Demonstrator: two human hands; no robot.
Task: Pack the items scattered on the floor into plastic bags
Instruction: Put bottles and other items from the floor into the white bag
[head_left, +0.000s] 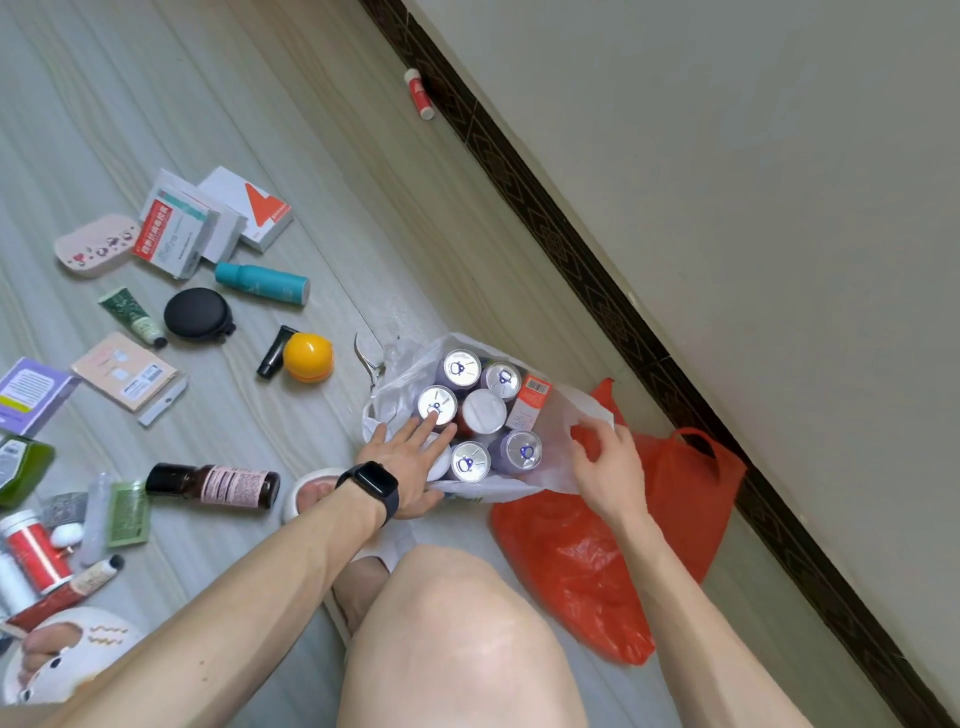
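Pinches the white bag (400, 364) rim in the right hand (608, 462) to keep its mouth wide, rests the flat, released left hand (410, 457) on the cans (470, 461) inside, likely steadying them upright, beside the floor's (260, 104) wall edge, boxes (179, 234) unpacked opposite.

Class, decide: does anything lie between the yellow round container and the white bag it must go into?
Only metal nippers lie between the yellow round container and the white bag; lifted over them, the path looks clear.
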